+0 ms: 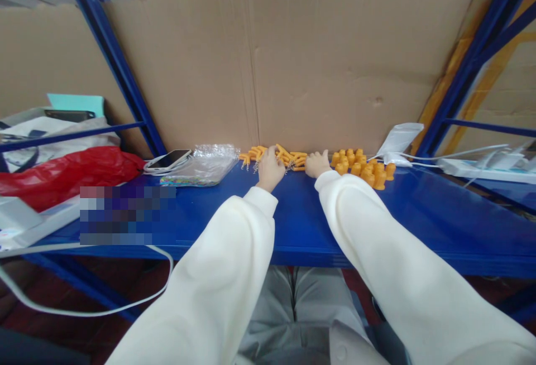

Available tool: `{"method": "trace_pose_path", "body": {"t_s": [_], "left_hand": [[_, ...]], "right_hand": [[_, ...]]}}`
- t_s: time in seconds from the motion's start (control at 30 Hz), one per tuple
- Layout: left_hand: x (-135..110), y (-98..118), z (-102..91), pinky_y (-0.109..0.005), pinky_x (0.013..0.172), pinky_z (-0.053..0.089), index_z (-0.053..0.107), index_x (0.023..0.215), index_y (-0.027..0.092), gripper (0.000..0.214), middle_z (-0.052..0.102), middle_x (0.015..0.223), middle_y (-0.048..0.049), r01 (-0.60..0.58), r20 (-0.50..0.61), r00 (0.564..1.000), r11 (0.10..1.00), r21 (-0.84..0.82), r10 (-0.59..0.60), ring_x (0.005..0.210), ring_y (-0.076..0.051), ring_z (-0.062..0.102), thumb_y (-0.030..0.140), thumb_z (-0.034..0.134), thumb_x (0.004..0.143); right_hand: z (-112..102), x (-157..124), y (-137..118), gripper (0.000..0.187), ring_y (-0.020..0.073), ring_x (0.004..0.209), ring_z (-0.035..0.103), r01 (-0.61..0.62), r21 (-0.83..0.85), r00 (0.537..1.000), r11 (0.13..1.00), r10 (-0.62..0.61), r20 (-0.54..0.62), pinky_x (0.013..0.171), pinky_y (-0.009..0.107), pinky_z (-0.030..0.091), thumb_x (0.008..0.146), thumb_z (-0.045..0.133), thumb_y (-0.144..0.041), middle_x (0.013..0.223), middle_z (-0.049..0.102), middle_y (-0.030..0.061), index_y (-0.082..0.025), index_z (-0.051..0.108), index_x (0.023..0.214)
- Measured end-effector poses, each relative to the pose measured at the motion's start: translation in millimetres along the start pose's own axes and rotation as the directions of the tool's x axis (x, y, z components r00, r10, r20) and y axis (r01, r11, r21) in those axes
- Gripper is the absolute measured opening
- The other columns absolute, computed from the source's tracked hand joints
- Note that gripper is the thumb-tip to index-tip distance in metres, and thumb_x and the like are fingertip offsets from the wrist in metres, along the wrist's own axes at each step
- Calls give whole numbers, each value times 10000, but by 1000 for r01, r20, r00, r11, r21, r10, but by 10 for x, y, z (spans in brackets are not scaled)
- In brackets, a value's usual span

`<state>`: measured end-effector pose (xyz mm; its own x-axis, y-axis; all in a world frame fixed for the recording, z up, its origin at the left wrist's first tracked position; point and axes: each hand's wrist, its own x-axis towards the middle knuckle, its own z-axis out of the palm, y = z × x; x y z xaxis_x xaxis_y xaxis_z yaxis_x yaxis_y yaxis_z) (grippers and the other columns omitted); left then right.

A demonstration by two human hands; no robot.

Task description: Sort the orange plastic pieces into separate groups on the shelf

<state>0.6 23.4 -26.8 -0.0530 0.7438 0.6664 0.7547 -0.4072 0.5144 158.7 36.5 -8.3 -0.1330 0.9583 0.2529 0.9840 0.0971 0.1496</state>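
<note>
Both of my arms, in white sleeves, reach forward over a blue shelf [419, 220]. My left hand [270, 168] rests with curled fingers on a heap of small orange stick-shaped pieces with little metal chains [288, 157]. My right hand [317, 164] sits just right of that heap, fingers curled, beside a cluster of small orange cup-shaped pieces [363, 166]. Whatever either hand may be pinching is too small to make out.
A cardboard sheet [318, 63] backs the shelf. At the left lie a clear plastic bag [205, 165], a phone [168, 159], a red bag [67, 174] and a white cable [96, 312]. A white pouch [400, 139] and power strip [481, 168] lie right.
</note>
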Motion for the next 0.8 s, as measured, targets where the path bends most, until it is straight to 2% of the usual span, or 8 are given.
{"method": "trace_pose_path", "body": {"t_s": [0.2, 0.3, 0.4, 0.5, 0.57, 0.7, 0.8], "left_hand": [[-7, 2, 23, -411, 1069, 504, 565, 1195, 186, 419, 675, 1229, -133, 1, 4, 1000, 1000, -21, -1, 1233, -264, 623, 34, 547, 805], [-5, 1, 38, -407, 1068, 504, 567, 1194, 195, 434, 675, 1234, -124, -6, 8, 1000, 1000, -30, 6, 1229, -259, 623, 21, 544, 797], [-5, 5, 44, -412, 1069, 504, 574, 1205, 193, 447, 680, 1233, -119, -20, 13, 1000, 999, -40, 20, 1224, -257, 625, 17, 537, 795], [-11, 23, 32, -406, 1089, 491, 589, 1216, 161, 435, 680, 1233, -134, -28, 31, 999, 999, -19, 28, 1227, -257, 623, 25, 527, 807], [-16, 37, 20, -399, 1107, 477, 607, 1209, 142, 423, 681, 1225, -142, -37, 53, 998, 999, 7, 37, 1225, -257, 622, 28, 523, 810], [-31, 44, 24, -403, 1115, 475, 639, 1201, 150, 407, 690, 1206, -130, -52, 114, 993, 996, 66, 45, 1211, -261, 628, 47, 529, 823], [-46, 29, 52, -414, 1119, 472, 624, 1259, 132, 430, 673, 1268, -159, -43, 210, 978, 991, 128, 15, 1267, -279, 604, 78, 543, 840]], "right_hand": [[57, 3, 195, 463, 375, 1256, 608, -78, -9, 996, 997, 79, 50, 997, 575, 427, 983, 384, -190, 1262, 691, 267, -100, 675, 1332], [88, 24, 260, 452, 386, 1197, 648, -66, -4, 998, 998, 66, 7, 945, 579, 464, 1003, 373, -231, 1151, 742, 233, -162, 720, 1284], [105, 42, 309, 425, 361, 1123, 695, -29, -9, 999, 1000, 28, -32, 918, 515, 508, 991, 403, -211, 1046, 765, 233, -126, 744, 1230], [103, 50, 342, 392, 317, 1117, 706, -22, -42, 999, 999, 21, -35, 915, 406, 525, 949, 433, -116, 1089, 747, 273, -46, 748, 1172], [98, 50, 358, 408, 301, 1145, 693, -30, -65, 999, 997, 27, -44, 918, 371, 522, 939, 404, -59, 1149, 727, 287, -32, 744, 1162], [97, 51, 387, 441, 310, 1209, 636, -70, -81, 996, 994, 65, -67, 910, 380, 508, 962, 355, -41, 1217, 696, 293, -37, 706, 1228], [108, 57, 402, 468, 306, 1229, 593, -115, -85, 991, 990, 109, -78, 916, 384, 482, 964, 317, -35, 1240, 677, 285, -38, 679, 1260]]}}
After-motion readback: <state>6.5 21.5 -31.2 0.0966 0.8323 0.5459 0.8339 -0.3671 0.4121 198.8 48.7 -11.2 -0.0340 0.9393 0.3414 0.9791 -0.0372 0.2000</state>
